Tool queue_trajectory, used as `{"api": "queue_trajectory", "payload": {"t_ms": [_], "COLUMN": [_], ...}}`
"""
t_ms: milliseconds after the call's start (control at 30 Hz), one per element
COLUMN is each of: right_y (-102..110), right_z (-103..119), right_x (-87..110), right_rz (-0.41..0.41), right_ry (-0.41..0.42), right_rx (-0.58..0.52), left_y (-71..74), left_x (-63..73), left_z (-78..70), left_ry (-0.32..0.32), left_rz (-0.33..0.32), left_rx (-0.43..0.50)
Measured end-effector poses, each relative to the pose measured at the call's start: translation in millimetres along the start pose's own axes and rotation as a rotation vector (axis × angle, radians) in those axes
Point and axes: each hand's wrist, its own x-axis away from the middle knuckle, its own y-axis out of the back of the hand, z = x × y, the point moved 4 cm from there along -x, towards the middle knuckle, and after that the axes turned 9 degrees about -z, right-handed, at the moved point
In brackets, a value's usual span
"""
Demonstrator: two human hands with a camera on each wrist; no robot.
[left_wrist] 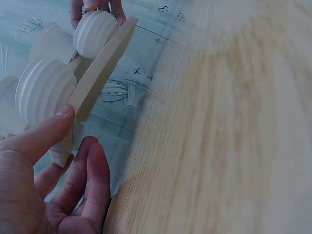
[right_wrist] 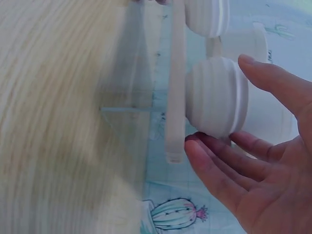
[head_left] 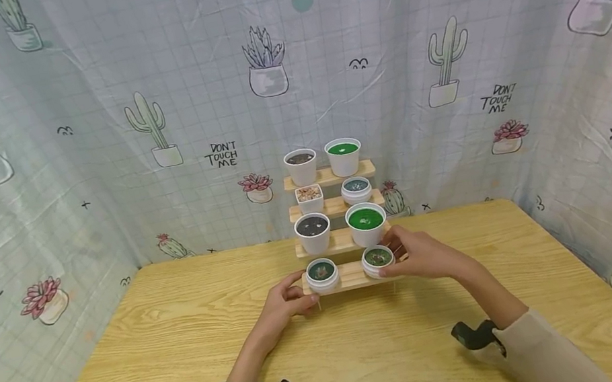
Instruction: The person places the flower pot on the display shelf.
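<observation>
A stepped wooden stand (head_left: 351, 273) holds small white pots on its tiers. At the left end of the lowest tier, my left hand (head_left: 282, 306) grips the board, thumb at its front edge and fingers curled below and behind. Close to that thumb sits a ribbed white pot (left_wrist: 46, 92) with a dark green top. My right hand (head_left: 426, 255) holds the other ribbed pot (right_wrist: 214, 97) at the right end of the same tier, its thumb by the rim and its fingers around the lower side.
Higher tiers carry a green-topped pot (head_left: 366, 220), a dark-filled pot (head_left: 315, 244), a square pot (head_left: 311, 204) and several others. Behind the wooden table (head_left: 205, 284) hangs a cactus-print curtain (head_left: 186, 69), which also runs along both sides.
</observation>
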Motion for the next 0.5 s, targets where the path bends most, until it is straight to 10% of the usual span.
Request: {"api": "queue_trajectory", "payload": {"t_ms": [500], "right_y": [30.9], "right_z": [6.9], "right_x": [9.4], "right_rz": [-0.023], "right_ry": [0.034], "right_rx": [-0.036], "left_y": [-0.6], "left_x": [-1.3], "left_z": [1.0], "left_ry": [0.015], "left_rz": [0.002], "left_rx": [0.012]}}
